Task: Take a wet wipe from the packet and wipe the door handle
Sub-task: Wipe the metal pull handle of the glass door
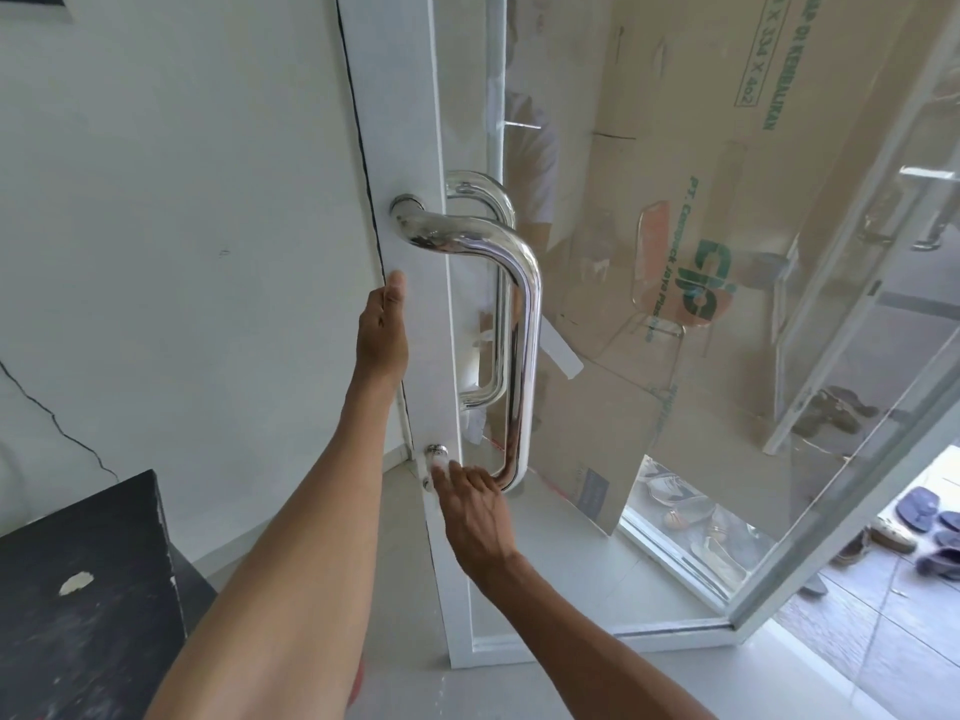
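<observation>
A polished steel pull handle (524, 324) stands upright on the white-framed glass door (415, 148), with a twin handle behind the glass. My right hand (475, 506) is at the handle's lower bend. Its fingers curl round the bar and press a small white bit of wet wipe (441, 462) against the lower mount (435, 450). Most of the wipe is hidden by the fingers. My left hand (383, 330) grips the door's edge below the upper mount, thumb in front and fingers hidden behind. No packet is in view.
A white wall (182, 200) lies left of the door. A black block (83, 589) stands at the lower left. Behind the glass leans a large cardboard sheet (727, 252). Several sandals and shoes (924, 517) lie on the floor outside at the right.
</observation>
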### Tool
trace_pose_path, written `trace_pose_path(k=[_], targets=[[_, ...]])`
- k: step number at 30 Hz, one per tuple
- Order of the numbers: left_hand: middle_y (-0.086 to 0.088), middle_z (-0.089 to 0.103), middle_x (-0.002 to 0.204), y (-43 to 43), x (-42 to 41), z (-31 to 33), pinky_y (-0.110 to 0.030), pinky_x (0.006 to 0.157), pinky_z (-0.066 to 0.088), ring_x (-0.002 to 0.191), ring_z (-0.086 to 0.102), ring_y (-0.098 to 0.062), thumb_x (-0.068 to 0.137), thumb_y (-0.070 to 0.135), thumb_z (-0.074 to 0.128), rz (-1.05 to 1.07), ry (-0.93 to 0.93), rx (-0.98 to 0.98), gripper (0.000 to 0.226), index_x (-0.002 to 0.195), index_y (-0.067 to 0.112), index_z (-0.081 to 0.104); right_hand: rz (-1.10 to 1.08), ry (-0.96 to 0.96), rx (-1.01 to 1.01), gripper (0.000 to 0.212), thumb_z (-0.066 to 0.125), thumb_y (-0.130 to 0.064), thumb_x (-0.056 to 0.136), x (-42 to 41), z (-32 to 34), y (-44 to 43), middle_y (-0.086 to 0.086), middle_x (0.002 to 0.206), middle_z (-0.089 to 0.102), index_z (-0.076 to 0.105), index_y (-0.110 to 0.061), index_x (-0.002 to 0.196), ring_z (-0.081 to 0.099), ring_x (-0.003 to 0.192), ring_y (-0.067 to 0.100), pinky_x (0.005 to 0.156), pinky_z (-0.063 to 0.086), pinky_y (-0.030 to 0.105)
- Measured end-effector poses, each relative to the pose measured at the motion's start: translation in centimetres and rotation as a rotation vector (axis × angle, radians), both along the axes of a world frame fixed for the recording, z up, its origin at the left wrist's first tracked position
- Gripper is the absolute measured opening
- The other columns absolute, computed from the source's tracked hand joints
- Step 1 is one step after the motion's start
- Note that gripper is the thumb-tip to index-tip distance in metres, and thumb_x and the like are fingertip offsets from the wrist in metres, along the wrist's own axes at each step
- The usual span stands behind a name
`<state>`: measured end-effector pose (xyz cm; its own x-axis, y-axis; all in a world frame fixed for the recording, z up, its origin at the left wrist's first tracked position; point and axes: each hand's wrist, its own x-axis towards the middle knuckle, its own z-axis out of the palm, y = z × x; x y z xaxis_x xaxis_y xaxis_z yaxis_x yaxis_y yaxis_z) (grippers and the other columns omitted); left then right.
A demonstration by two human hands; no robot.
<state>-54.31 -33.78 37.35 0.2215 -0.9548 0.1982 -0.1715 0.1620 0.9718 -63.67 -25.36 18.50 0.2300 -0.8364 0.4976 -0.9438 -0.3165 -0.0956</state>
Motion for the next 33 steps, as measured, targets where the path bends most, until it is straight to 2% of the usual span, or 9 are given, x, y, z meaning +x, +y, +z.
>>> trace_pose_path(k=[3, 5, 8, 13, 15, 18, 25, 29, 33], targets=[[0.004, 0.047, 0.113, -0.1, 0.0, -0.1, -0.025, 0.092, 0.032, 0.104, 0.044, -0.014, 0.102, 0.051, 0.029, -0.007, 0.0, -0.002, 0.055, 0.132, 0.011, 0.051, -0.158, -0.059, 0.142, 0.037, 0.081, -0.003, 0.052, 0.8, 2.3, -0.3, -0.003, 0.052, 0.06, 0.067, -0.014, 0.084, 0.057, 0.042, 0.016, 0.04, 0.028, 0.021], [0.007, 0.045, 0.117, -0.3, 0.1, -0.1, -0.024, 0.094, 0.03, 0.108, 0.042, -0.011, 0.102, 0.052, 0.029, -0.011, 0.001, 0.002, 0.056, 0.137, 0.013, 0.048, -0.246, -0.057, 0.276, 0.034, 0.083, -0.002, 0.053, 1.9, 3.6, -0.6, -0.002, 0.049, 0.06, 0.065, -0.013, 0.08, 0.059, 0.041, 0.016, 0.044, 0.022, 0.021], [0.01, 0.044, 0.117, -0.6, 0.1, -0.2, -0.024, 0.094, 0.029, 0.108, 0.042, -0.008, 0.101, 0.053, 0.029, -0.029, 0.001, 0.015, 0.056, 0.139, 0.016, 0.047, -0.29, -0.06, 0.397, 0.022, 0.072, 0.003, 0.07, 3.7, 4.9, -1.5, 0.004, 0.069, 0.069, 0.065, -0.007, 0.089, 0.07, 0.06, 0.02, 0.047, 0.038, 0.023], [0.014, 0.053, 0.097, -1.3, 0.7, -0.5, -0.025, 0.088, 0.04, 0.095, 0.05, -0.006, 0.099, 0.057, 0.031, -0.027, -0.02, 0.006, 0.036, 0.103, 0.032, 0.056, -0.343, -0.179, 0.434, 0.024, 0.066, -0.002, 0.077, 5.7, 5.2, -3.7, 0.003, 0.062, 0.065, 0.056, -0.01, 0.097, 0.065, 0.053, 0.021, 0.043, 0.038, 0.024], [0.004, 0.057, 0.113, -1.6, 0.8, -0.5, -0.033, 0.099, 0.042, 0.108, 0.053, -0.015, 0.098, 0.06, 0.031, -0.034, -0.025, 0.003, 0.047, 0.116, 0.026, 0.056, -0.328, -0.201, 0.438, 0.022, 0.063, 0.0, 0.078, 5.1, 5.4, -3.6, 0.004, 0.066, 0.066, 0.056, -0.011, 0.096, 0.067, 0.056, 0.022, 0.045, 0.041, 0.025], [0.002, 0.055, 0.123, -1.9, 0.8, -0.5, -0.033, 0.103, 0.038, 0.112, 0.049, -0.014, 0.099, 0.058, 0.031, -0.04, -0.009, -0.011, 0.051, 0.126, 0.022, 0.054, -0.249, -0.121, 0.424, 0.021, 0.043, 0.005, 0.092, 4.3, 4.6, -3.4, 0.009, 0.095, 0.069, 0.051, -0.006, 0.107, 0.069, 0.087, 0.026, 0.068, 0.05, 0.033], [0.017, 0.047, 0.099, -1.4, 0.3, 0.0, -0.02, 0.091, 0.028, 0.09, 0.046, 0.002, 0.104, 0.046, 0.028, -0.017, -0.018, -0.008, 0.034, 0.11, 0.029, 0.057, -0.228, 0.071, 0.348, 0.029, 0.054, 0.012, 0.081, 4.7, 4.5, -2.6, 0.002, 0.074, 0.052, 0.062, -0.016, 0.081, 0.059, 0.074, 0.018, 0.071, 0.04, 0.033], [0.008, 0.043, 0.113, -1.3, 0.3, -0.1, -0.021, 0.093, 0.027, 0.104, 0.04, -0.007, 0.103, 0.047, 0.027, -0.012, -0.038, -0.043, 0.053, 0.133, 0.01, 0.05, -0.233, -0.027, 0.367, 0.027, 0.052, 0.013, 0.082, 5.1, 4.4, -3.7, 0.009, 0.091, 0.064, 0.066, -0.008, 0.093, 0.065, 0.085, 0.025, 0.079, 0.046, 0.035], [0.011, 0.046, 0.104, -1.4, 0.3, -0.4, -0.022, 0.092, 0.028, 0.103, 0.04, -0.01, 0.103, 0.048, 0.027, 0.0, -0.038, -0.04, 0.048, 0.13, 0.016, 0.051, -0.329, -0.187, 0.436, 0.03, 0.05, 0.013, 0.085, 5.2, 5.0, -5.0, 0.009, 0.102, 0.068, 0.064, -0.005, 0.104, 0.066, 0.096, 0.026, 0.076, 0.049, 0.032]])
